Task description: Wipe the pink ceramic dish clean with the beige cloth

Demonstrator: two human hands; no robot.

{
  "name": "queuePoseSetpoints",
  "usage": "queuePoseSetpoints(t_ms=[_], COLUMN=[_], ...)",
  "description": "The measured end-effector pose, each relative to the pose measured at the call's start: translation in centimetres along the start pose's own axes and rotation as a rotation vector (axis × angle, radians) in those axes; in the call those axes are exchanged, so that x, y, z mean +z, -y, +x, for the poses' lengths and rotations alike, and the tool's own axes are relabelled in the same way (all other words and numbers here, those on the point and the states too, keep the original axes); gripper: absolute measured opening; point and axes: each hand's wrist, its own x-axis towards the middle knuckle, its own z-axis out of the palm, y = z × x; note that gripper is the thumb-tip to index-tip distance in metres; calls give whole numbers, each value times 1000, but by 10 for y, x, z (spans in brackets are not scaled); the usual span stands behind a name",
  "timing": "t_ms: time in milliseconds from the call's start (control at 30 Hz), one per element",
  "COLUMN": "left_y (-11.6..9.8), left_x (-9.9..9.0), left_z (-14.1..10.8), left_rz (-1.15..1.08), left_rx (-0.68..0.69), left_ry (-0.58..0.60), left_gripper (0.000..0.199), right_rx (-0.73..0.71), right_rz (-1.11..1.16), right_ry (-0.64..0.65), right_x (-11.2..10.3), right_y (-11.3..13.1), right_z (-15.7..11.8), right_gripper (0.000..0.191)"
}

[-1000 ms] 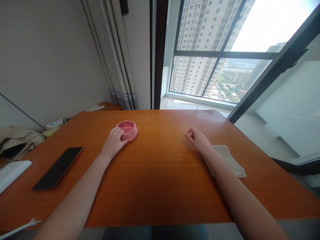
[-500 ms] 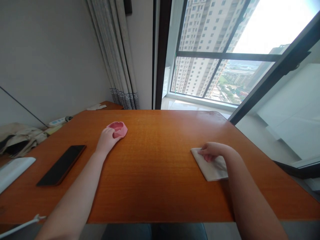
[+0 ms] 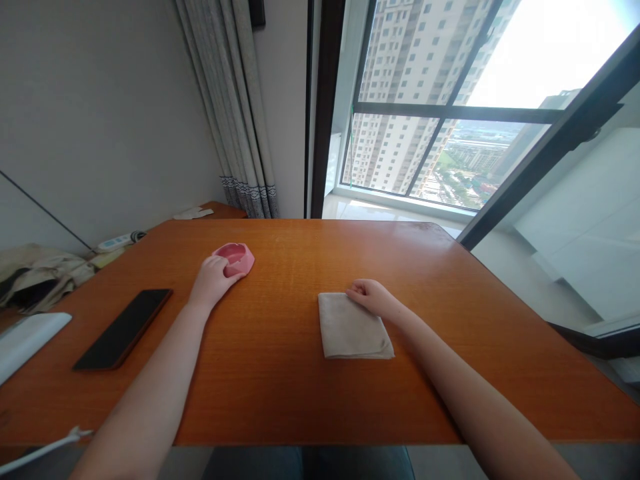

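Note:
At the left middle of the table, my left hand grips the near left rim of a pink angular bowl, with the thumb inside it. A folded light-grey cloth lies flat near the middle of the table. My right hand is closed on the cloth's upper right edge, its fingers curled together. The cloth's lower right corner is slightly rumpled.
The wooden table has a black phone-like slab on its left. Beyond that are a white object, a bundle of fabric and a power strip. A white cord crosses the front left corner.
My right hand and the cloth have moved left across the table, from the right side to near the middle. My left hand stays on the pink bowl.

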Motion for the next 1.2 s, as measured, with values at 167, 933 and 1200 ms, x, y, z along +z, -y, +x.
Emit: queuePoseSetpoints(t_ms=[167,933,1200], left_y=[1,-84,41], left_x=[-1,-15,-39], left_z=[-1,-72,-80], left_rz=[3,-26,48], left_rx=[-10,252,-25], left_ry=[29,591,451], left_gripper=[35,60,46], right_rx=[78,142,161], right_rz=[28,1392,1481], right_ry=[218,-125,-60], right_x=[-2,37,42], right_y=[-1,-6,-3], right_z=[-3,15,12], right_gripper=[27,18,14])
